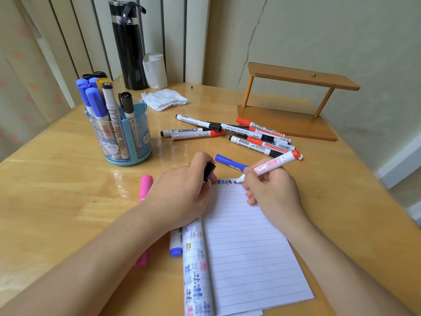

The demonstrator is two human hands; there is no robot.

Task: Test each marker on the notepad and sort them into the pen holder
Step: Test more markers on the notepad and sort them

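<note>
Here the right hand (271, 190) pinched the red whiteboard marker (271, 166), tip on the far edge of the notepad (246, 236), barrel slanting far-right. Just left of the tip, fingers of the left hand (180, 195) gripped a black cap (209, 171); the pen holder (136, 142) stood far left.

Glossy wooden table (57, 169), lined paper notepad (246, 242), clear plastic holder (120, 137).

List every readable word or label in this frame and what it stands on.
"WHITEBOARD": red-capped marker, lying loose.
"WHITEBOARD MARKER": black-capped marker nearer the camera, text upside down.
"...EBOARD", partly hidden: white marker standing in the pen holder.
Too small or blurred: all other marker print and the scribbles on the notepad.
</note>
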